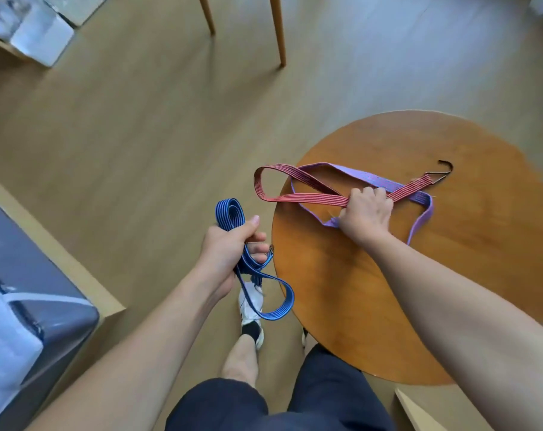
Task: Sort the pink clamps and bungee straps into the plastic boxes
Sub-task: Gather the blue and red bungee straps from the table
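Note:
My left hand point(229, 250) grips a folded blue striped bungee strap point(233, 213); its loops stick up above the fist and hang below it over the floor, left of the table. My right hand point(365, 213) grips a red striped bungee strap point(273, 194) and a purple bungee strap point(425, 213) together on the round wooden table point(469, 275). The red loop juts out past the table's left edge. A dark metal hook point(446, 171) at the red strap's end lies on the tabletop. No pink clamp or plastic box is in view.
Two wooden furniture legs point(278, 29) stand on the wood floor at the top. A grey cushioned seat with a wooden frame point(30, 290) fills the lower left. Pale boxes point(43, 35) lie at the top left. My legs and a white shoe point(250, 303) are below the hands.

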`<state>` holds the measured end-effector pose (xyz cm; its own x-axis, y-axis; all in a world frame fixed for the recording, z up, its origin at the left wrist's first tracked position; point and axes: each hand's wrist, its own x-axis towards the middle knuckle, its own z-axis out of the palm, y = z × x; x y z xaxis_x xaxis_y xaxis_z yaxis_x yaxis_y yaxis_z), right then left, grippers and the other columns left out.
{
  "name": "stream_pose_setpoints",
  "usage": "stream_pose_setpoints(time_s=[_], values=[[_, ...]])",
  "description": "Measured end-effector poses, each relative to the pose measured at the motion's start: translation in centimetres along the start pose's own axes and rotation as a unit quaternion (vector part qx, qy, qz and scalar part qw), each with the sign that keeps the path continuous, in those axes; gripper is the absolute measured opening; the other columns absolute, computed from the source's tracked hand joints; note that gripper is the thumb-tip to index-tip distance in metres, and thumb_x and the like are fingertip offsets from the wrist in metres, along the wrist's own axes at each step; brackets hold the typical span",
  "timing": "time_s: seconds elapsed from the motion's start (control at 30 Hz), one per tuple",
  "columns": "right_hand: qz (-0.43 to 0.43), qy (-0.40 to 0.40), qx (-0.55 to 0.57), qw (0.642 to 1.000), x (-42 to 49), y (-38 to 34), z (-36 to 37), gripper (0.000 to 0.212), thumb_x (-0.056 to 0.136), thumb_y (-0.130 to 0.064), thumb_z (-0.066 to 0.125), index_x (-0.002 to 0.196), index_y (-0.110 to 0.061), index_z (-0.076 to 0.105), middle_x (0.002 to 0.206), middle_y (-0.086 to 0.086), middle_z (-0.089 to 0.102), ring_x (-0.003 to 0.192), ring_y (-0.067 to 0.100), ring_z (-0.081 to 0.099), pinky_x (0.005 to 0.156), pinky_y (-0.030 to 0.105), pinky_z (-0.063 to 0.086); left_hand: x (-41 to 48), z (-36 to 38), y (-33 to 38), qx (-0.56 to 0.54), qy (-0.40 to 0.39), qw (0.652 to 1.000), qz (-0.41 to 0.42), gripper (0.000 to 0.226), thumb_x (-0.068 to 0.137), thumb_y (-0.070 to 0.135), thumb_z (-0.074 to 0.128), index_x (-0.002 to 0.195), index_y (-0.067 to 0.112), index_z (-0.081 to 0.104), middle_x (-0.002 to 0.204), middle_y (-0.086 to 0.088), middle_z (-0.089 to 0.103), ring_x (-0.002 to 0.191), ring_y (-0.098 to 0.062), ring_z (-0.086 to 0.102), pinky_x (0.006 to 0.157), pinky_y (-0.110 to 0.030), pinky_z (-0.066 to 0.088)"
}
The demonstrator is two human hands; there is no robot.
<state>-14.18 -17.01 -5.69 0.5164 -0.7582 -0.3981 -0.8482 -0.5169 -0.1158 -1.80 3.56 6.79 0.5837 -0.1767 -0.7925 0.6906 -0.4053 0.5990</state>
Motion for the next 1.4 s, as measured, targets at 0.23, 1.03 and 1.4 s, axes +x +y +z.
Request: stream_pose_setpoints(time_s=[0.23, 1.03, 1.4], values=[[-0.092, 0.129, 0.1, 0.982, -2.5, 0.2, -9.1, 0.021, 0.072, -0.001, 0.054, 0.092, -0.006, 0.054, 0.078, 0.02, 0.064, 0.077, 0.042, 0.059, 0.068, 0.041, 0.034, -2.1, 0.2, 2.5, 0.0, -0.022, 0.999, 0.03, 0.037, 0.092, 0.022, 0.079, 0.072, 0.015, 0.049, 0.053, 0.003, 0.042, 0.036, -0.011, 0.037, 0.042, -0.025, 0.046], [0.057, 0.356, 0.526, 0.77, -37.3, -2.1, -34.6, 0.014, 0.083, -0.01, 0.057, 0.083, -0.016, 0.07, 0.047, -0.015, 0.049, 0.045, 0.005, 0.041, 0.05, 0.028, 0.035, -27.7, 2.5, 16.7, 0.148, -0.554, 0.682, 0.454, 0.055, 0.05, 0.049, 0.099, 0.097, 0.032, 0.075, 0.05, 0.011, 0.052, 0.038, -0.009, 0.044, 0.039, -0.023, 0.043], [0.089, 0.464, 0.59, 0.654, -59.2, -2.3, -29.9, 0.029, 0.078, -0.018, 0.066, 0.103, -0.002, 0.064, 0.068, 0.004, 0.052, 0.055, 0.01, 0.047, 0.052, 0.022, 0.041, -39.7, 2.2, 1.7, 0.273, -0.724, 0.489, 0.402, 0.031, 0.058, 0.046, 0.095, 0.074, 0.033, 0.072, 0.056, 0.016, 0.058, 0.045, -0.003, 0.051, 0.046, -0.027, 0.046]])
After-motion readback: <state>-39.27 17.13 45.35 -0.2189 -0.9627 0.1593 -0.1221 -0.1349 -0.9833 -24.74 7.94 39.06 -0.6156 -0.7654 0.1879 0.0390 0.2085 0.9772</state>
